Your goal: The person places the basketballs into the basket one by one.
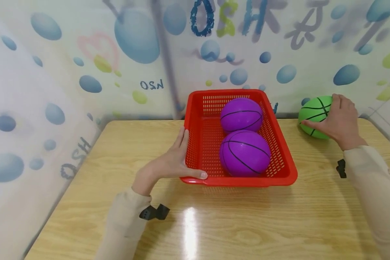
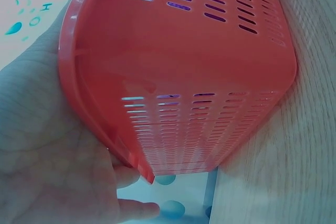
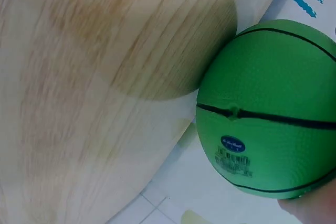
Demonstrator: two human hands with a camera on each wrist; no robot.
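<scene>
Head view: the green ball (image 1: 313,112), right of the basket (image 1: 234,181), may perhaps slip if the right hand (image 1: 342,121) grips too loosely; this hand curves around it. Left wrist view: the left hand (image 2: 58,135) holds the basket's rim (image 2: 67,61). Right wrist view: only little of the hand shows beside the ball.
</scene>
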